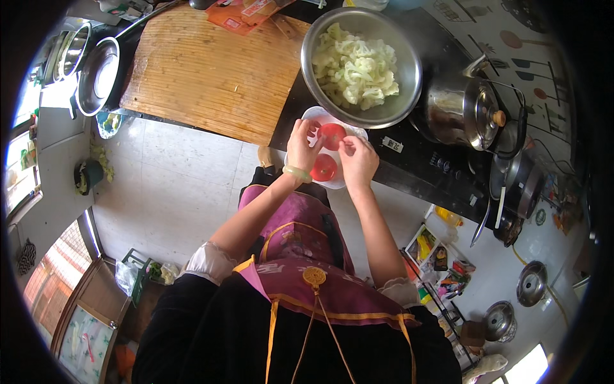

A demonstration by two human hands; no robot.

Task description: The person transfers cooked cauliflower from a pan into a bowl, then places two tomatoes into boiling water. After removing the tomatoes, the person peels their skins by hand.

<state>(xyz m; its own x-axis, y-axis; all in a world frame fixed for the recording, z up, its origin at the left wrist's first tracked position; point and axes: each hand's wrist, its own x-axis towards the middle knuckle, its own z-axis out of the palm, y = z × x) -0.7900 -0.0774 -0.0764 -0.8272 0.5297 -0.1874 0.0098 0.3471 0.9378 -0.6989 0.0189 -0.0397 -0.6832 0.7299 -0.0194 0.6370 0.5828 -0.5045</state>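
Both hands are over white dishes [338,178] at the counter's front edge. Between them is a red tomato [332,136], its stem scar showing. My left hand [304,144], with a pale green bangle at the wrist, is at the tomato's left side, fingers curved. The fingertips of my right hand [358,156] touch or nearly touch its right side; whether either hand bears its weight cannot be told. A second tomato [324,167] lies nearer my body, beside the left wrist. Just beyond the hands stands a large steel bowl [308,91] of cauliflower florets [357,67].
A wooden cutting board [211,77] lies to the left, with an orange plastic package [242,14] at its far edge. A lidded steel pot [455,110] stands right of the bowl. Steel basins [98,77] are at the far left.
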